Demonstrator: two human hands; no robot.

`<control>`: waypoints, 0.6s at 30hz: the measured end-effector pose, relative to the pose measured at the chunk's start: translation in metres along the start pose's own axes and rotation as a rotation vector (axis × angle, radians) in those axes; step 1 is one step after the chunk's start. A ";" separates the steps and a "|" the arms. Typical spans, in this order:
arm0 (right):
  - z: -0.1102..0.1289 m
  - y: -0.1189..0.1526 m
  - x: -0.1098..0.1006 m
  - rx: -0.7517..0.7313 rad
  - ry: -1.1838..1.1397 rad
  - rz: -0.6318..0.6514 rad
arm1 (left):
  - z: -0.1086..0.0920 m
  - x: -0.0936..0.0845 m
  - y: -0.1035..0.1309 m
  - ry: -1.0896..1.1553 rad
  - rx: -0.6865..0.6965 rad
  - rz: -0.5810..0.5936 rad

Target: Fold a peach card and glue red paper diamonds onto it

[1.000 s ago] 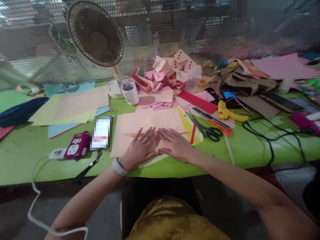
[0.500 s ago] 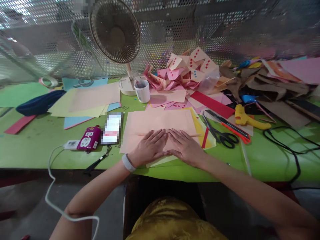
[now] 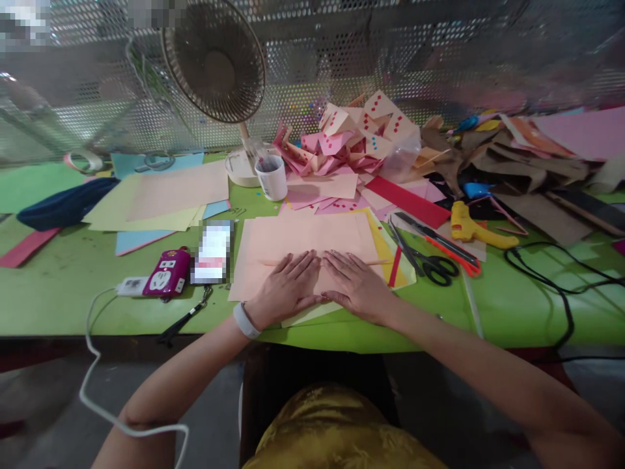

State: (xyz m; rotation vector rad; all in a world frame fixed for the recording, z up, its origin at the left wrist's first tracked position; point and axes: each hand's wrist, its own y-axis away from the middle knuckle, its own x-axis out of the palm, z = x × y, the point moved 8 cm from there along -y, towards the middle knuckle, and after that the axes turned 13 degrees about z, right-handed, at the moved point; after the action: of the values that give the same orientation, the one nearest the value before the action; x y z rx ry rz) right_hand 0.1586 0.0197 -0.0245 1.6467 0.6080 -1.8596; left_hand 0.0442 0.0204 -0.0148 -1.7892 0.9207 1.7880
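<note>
My left hand (image 3: 286, 290) and my right hand (image 3: 361, 290) lie flat, side by side, on a stack of peach paper sheets (image 3: 307, 233), fingertips pointing inward and thumbs nearly touching. Beneath the fingers runs a thin peach paper roll (image 3: 381, 262). Its pointed ends stick out past both hands, while its middle is hidden. Yellow paper (image 3: 385, 244) and a narrow red strip (image 3: 396, 266) show from under the stack's right side. Just beyond that lie black-handled scissors (image 3: 439, 268).
A phone (image 3: 212, 251) and a purple power adapter (image 3: 166, 273) with a white cable sit left. Behind stand a fan (image 3: 215, 65) and a white cup (image 3: 272, 178), beside folded paper pieces (image 3: 351, 133). Right are an orange cutter (image 3: 471, 264), a yellow glue gun (image 3: 476, 228) and black cords (image 3: 561, 293).
Both hands stay flat on the paper with the thin roll under them, almost unmoved against the stack. The whole view has shifted slightly.
</note>
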 end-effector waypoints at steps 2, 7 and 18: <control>0.000 0.000 0.000 -0.007 0.002 -0.005 | 0.000 0.001 0.000 -0.005 -0.011 0.010; -0.001 0.000 0.001 -0.015 0.010 -0.023 | 0.001 0.001 0.003 -0.011 -0.054 0.036; -0.001 0.001 0.002 -0.011 -0.016 -0.010 | 0.005 0.002 0.007 0.003 -0.177 0.077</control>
State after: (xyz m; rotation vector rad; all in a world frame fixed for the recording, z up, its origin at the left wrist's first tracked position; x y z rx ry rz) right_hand 0.1596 0.0197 -0.0268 1.6236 0.6192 -1.8712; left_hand 0.0359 0.0189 -0.0163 -1.8875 0.8668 1.9699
